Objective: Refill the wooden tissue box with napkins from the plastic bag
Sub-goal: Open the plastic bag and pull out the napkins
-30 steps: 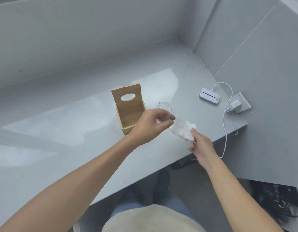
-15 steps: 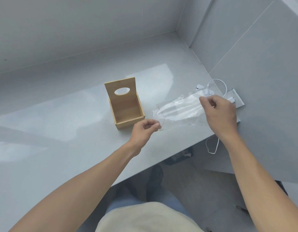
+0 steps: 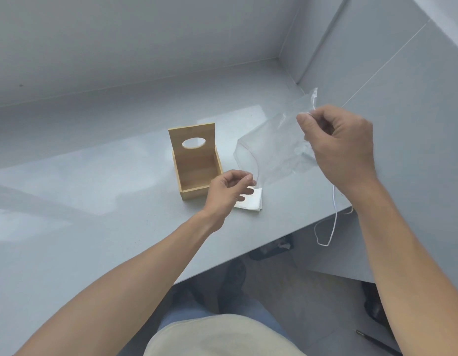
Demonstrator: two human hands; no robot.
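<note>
The wooden tissue box (image 3: 197,173) stands open on the grey counter, its lid with an oval hole raised upright at the back; the inside looks empty. A small stack of white napkins (image 3: 251,202) lies flat on the counter just right of the box. My left hand (image 3: 226,192) hovers over the stack's left part, fingers curled and apart, pinching the mouth of the clear plastic bag (image 3: 269,152). My right hand (image 3: 335,147) holds the bag's other end up in the air, so the bag hangs tilted above the napkins.
The counter (image 3: 94,214) ends in a front edge that runs diagonally below the napkins. A white cable (image 3: 332,219) hangs over that edge under my right wrist. Grey walls close the back and right. My lap and dark floor items lie below.
My right hand lifted the bag's end higher. The white napkins now lie on the counter beside the box, under my left hand.
</note>
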